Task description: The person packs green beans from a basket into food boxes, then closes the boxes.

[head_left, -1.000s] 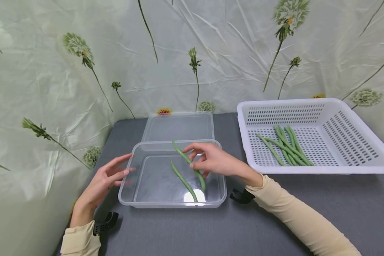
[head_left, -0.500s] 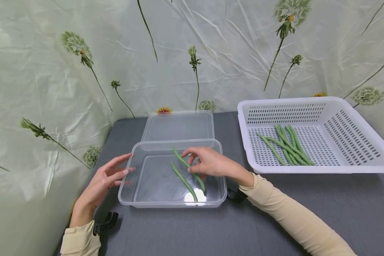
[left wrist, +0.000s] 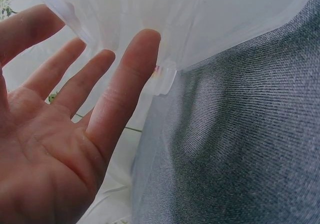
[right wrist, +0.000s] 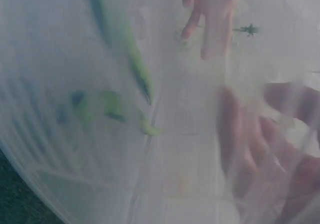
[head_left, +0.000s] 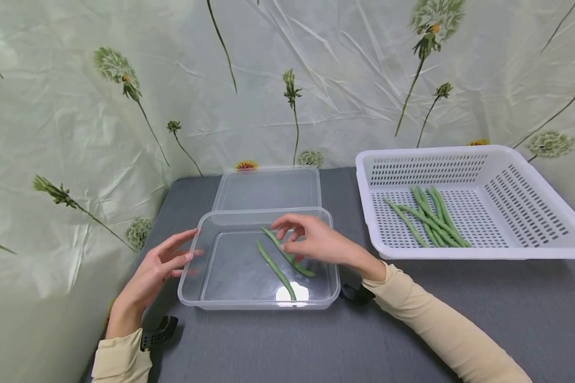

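Observation:
A clear plastic food container (head_left: 249, 305) stands on the grey cloth, with two green beans lying in it. One green bean (head_left: 276, 270) lies aslant near the middle; the other green bean (head_left: 304, 269) is partly covered by my right hand (head_left: 316, 242). That hand hovers inside the container, fingers loosely bent and spread. Through the hazy plastic in the right wrist view, its fingers (right wrist: 232, 139) appear apart from the beans. My left hand (head_left: 150, 271) is at the container's left wall, fingers extended and thumb close to the plastic, as the left wrist view also shows.
Behind the container lies its clear lid (head_left: 268, 189). At the right, a white perforated basket (head_left: 364, 205) holds several more green beans (head_left: 433, 219). A flower-printed sheet (head_left: 249, 117) rises behind the table and along its left side.
The bean beneath my right hand has gone down from a raised slant to lying in the container. My right fingers have loosened from it. The left hand has stayed in place.

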Motion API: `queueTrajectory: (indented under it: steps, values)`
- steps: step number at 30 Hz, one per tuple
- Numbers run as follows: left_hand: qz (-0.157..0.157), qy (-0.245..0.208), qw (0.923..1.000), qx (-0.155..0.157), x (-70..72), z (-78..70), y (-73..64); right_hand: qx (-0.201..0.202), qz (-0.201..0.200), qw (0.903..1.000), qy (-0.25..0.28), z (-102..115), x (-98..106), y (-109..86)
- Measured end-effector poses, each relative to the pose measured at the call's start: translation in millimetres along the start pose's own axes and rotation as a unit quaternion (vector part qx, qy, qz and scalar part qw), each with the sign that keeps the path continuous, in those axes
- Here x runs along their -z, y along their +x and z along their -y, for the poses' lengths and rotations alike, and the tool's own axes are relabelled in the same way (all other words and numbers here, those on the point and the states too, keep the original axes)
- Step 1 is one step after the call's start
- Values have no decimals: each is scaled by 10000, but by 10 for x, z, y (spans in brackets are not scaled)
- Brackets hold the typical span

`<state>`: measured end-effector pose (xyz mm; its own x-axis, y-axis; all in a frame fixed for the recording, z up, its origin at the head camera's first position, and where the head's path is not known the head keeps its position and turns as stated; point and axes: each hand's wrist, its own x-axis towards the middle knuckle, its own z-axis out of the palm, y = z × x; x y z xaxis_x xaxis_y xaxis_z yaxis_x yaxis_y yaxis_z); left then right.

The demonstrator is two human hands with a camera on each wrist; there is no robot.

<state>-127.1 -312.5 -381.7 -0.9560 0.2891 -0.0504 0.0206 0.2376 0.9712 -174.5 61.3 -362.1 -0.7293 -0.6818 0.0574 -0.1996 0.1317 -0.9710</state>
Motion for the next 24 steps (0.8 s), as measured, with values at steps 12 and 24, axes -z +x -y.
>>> queueTrajectory:
  steps: [12, 24]
  values:
    - [19, 62, 10000, 34, -6, 5, 3, 677, -279, 9958, 553, 167, 43, -189]
    - [47, -42, 9999, -119, -7, -1, 5, 533, -623, 9966, 66, 507, 299, -671]
